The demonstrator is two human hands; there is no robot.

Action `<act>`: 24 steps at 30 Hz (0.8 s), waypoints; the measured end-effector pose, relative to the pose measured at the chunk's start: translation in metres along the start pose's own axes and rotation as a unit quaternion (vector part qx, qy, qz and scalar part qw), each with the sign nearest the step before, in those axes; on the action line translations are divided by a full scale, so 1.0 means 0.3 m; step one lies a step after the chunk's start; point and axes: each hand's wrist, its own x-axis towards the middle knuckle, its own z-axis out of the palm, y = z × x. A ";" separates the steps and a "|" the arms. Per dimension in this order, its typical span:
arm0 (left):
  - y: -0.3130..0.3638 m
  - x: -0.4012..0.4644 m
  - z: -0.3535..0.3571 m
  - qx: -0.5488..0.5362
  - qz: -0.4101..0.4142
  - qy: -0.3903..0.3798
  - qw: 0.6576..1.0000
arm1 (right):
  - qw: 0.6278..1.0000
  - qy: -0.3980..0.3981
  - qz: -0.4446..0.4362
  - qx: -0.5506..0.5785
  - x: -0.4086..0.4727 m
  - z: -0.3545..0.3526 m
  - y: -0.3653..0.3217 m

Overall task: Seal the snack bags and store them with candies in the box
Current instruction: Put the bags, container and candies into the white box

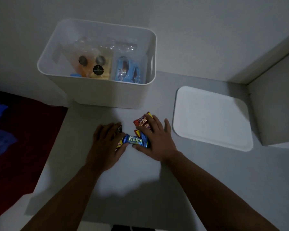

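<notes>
A smooth white plastic box (97,90) with rounded corners and a cut-out handle stands open at the far side of the matte grey tabletop (140,189). Inside it stand clear, crinkly snack bags (92,64) with round dark labels, beside a clear bag of blue-wrapped sweets (128,70). The flat white lid (212,119), a rounded rectangle with a raised rim, lies to the right of the box. Nearer the person, a small heap of glossy foil candies (135,140) lies between both hands: a blue "Kalpa" bar in the middle, red wrappers under the right hand (154,139). Its fingers are spread and press flat on the wrappers. The left hand (105,144) lies flat on the heap's other side, fingers together, thumb touching the blue bar. A dark red cloth (23,139) lies at the left
</notes>
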 end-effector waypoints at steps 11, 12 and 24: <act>0.021 0.001 -0.029 -0.021 -0.059 -0.007 0.998 | 0.997 0.070 -0.009 0.007 -0.013 0.010 0.000; 0.020 0.001 -0.027 -0.026 -0.060 -0.009 0.998 | 0.997 0.070 -0.002 0.009 -0.009 0.010 -0.004; 0.063 0.069 -0.080 -0.145 -0.101 -0.061 0.982 | 0.996 0.072 0.048 0.008 -0.025 -0.023 -0.094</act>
